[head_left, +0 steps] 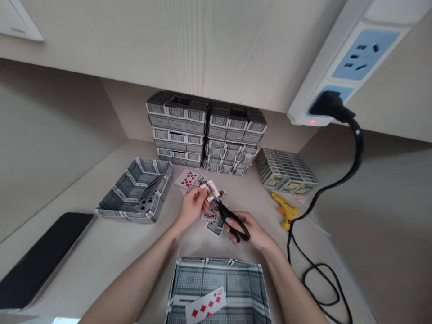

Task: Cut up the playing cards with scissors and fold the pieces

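Note:
Between thumb and fingers, my left hand (193, 206) pinches a playing card (212, 189) above a small heap of cards and cut pieces (211, 217). My right hand (248, 227) is closed round the black handles of a pair of scissors (232, 220). The blades point up and left, at the held card's lower edge; whether they are cutting it I cannot tell. A ten of hearts (187, 178) lies beside the heap. Closest to me, a box made of playing cards (216, 274) has a diamond card (206, 307) inside.
A second card box (121, 186) with loose cards stands left, near a black phone-like slab (43, 261). Stacked card boxes (178, 130) line the back. Right are card packs (286, 171), a yellow glue gun (285, 210) and a black cord (356, 148) plugged into a power strip (357, 58).

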A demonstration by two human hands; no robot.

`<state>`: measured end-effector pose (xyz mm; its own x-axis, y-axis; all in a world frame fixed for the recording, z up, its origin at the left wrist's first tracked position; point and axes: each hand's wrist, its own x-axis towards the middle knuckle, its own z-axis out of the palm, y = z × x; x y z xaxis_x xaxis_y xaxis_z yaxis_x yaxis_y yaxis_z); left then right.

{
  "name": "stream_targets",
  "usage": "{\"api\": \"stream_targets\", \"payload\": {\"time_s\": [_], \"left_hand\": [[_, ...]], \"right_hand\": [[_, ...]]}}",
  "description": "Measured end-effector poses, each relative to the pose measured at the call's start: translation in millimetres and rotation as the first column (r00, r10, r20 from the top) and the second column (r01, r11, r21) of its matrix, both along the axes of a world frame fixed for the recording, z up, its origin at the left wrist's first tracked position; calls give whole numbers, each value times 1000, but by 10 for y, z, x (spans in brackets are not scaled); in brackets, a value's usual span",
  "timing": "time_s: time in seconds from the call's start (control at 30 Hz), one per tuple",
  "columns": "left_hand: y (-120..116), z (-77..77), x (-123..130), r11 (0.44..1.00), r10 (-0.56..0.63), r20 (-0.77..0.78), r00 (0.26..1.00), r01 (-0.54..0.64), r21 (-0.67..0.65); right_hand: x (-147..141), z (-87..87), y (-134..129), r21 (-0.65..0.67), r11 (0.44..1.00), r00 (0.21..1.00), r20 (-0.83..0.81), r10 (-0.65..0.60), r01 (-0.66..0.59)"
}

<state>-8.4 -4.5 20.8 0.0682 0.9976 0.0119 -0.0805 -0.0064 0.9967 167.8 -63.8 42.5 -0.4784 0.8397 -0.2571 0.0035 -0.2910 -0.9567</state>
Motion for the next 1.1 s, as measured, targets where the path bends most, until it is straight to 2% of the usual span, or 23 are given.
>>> {"api": "stream_targets", "payload": {"time_s": [0.63,1.1], "left_hand": [[-9,19,8,1000,5,33,999,-4,-28],[14,-46,-13,999,3,32,999,-2,-35]], "right_hand": [[-13,64,-19,11,999,998,33,-50,49],[-40,67,-26,35,997,997,49,-66,65]]}}
